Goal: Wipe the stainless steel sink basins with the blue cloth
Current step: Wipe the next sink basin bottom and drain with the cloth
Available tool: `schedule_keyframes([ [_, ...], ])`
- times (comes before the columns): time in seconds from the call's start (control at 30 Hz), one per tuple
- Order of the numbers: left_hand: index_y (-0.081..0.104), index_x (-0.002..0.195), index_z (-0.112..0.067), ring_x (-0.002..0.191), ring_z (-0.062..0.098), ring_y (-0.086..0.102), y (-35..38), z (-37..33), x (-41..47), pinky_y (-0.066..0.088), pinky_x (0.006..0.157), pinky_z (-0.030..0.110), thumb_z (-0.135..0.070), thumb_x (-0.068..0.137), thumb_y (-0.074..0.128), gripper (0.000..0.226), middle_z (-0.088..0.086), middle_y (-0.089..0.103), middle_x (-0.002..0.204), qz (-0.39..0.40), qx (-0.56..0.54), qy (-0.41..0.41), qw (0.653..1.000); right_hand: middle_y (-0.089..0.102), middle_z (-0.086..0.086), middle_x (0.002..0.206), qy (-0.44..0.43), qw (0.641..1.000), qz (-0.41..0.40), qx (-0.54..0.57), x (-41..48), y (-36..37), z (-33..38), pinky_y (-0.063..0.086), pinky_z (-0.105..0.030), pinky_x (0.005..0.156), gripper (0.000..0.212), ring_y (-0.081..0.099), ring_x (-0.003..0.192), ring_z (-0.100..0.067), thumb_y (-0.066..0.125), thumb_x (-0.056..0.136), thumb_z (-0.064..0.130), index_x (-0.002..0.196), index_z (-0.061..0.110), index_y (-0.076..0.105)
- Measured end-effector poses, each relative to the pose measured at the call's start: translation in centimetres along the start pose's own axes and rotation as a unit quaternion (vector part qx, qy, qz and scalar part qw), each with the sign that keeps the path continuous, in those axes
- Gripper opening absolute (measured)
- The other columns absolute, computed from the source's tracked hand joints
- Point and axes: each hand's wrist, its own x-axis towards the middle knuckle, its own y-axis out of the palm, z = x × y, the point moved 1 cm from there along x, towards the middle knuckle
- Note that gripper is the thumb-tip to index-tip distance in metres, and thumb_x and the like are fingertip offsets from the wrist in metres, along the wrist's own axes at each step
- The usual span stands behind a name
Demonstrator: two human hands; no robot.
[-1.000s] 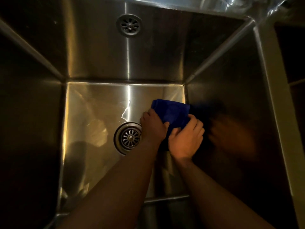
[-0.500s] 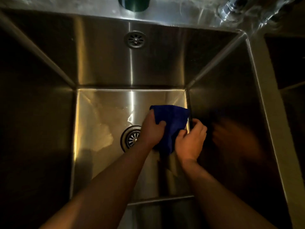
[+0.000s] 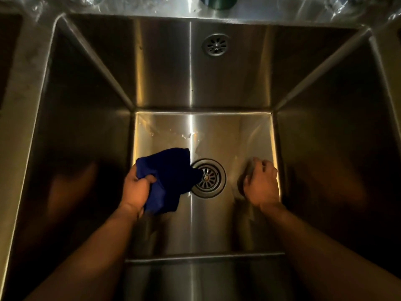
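I look straight down into a deep stainless steel sink basin (image 3: 227, 135). My left hand (image 3: 135, 191) grips the dark blue cloth (image 3: 171, 174) low in the basin, left of the round floor drain (image 3: 207, 178); the cloth's right edge overlaps the drain's rim. My right hand (image 3: 261, 184) is to the right of the drain, near the right wall, fingers curled loosely and holding nothing. Both forearms reach down from the near edge.
An overflow grille (image 3: 215, 44) sits high on the back wall. A dark green round object (image 3: 218, 2) stands on the wet ledge behind the basin. Water streaks lie on the floor beyond the drain. Neighbouring basin openings show at the far left and right edges.
My right hand has let go of the cloth and moved to the right of the drain. My left hand has carried the cloth from the right side over to the drain's left.
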Motion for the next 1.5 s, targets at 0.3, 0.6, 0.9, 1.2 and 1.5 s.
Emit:
schedule_keyframes([
  [0.3, 0.056, 0.124, -0.016, 0.1, 0.027, 0.063, 2.5, -0.1, 0.6, 0.053, 0.077, 0.037, 0.003, 0.085, 0.06, 0.044, 0.009, 0.065, 0.117, 0.021, -0.119, -0.102, 0.987, 0.036, -0.018, 0.138, -0.003, 1.0, 0.009, 0.001, 0.5, 0.3, -0.4, 0.034, -0.043, 0.106, 0.056, 0.034, 0.126, -0.037, 0.057, 0.085, 0.018, 0.138, 0.012, 0.041],
  [0.6, 0.054, 0.126, -0.009, 0.11, 0.033, 0.06, 5.3, -0.2, 1.1, 0.049, 0.095, 0.05, -0.015, 0.085, 0.069, 0.044, 0.014, 0.064, 0.121, 0.002, -0.087, -0.093, 0.992, 0.036, -0.017, 0.14, 0.011, 1.0, 0.013, 0.011, 0.9, 0.0, 0.2, 0.032, -0.042, 0.109, 0.054, 0.033, 0.127, -0.036, 0.057, 0.085, 0.016, 0.137, 0.013, 0.041],
  [0.9, 0.043, 0.136, -0.009, 0.119, 0.035, 0.05, 7.7, 0.0, 2.0, 0.046, 0.1, 0.047, -0.015, 0.077, 0.074, 0.067, 0.016, 0.047, 0.136, -0.11, 0.055, -0.135, 0.983, 0.037, -0.016, 0.138, 0.014, 1.0, 0.007, 0.012, 0.5, 0.6, 1.8, 0.028, -0.037, 0.109, 0.054, 0.034, 0.127, -0.033, 0.057, 0.086, 0.021, 0.137, 0.013, 0.04],
  [1.2, 0.055, 0.125, -0.01, 0.11, 0.032, 0.059, 8.3, -1.9, 1.9, 0.049, 0.097, 0.049, 0.001, 0.073, 0.071, 0.056, 0.013, 0.061, 0.123, -0.031, -0.05, -0.062, 0.996, 0.034, -0.013, 0.142, 0.016, 0.998, 0.01, 0.052, 0.3, 1.0, 2.5, 0.031, -0.04, 0.112, 0.054, 0.031, 0.131, -0.029, 0.055, 0.089, 0.018, 0.14, 0.016, 0.037],
  [1.5, 0.058, 0.118, -0.009, 0.097, 0.028, 0.065, 8.0, -3.8, 1.5, 0.054, 0.071, 0.038, 0.008, 0.075, 0.063, 0.047, 0.01, 0.068, 0.106, 0.118, -0.101, -0.054, 0.986, 0.036, -0.011, 0.141, 0.006, 0.997, 0.007, 0.077, 0.0, 1.3, 3.4, 0.032, -0.039, 0.111, 0.055, 0.031, 0.132, -0.028, 0.057, 0.089, 0.016, 0.141, 0.017, 0.038],
])
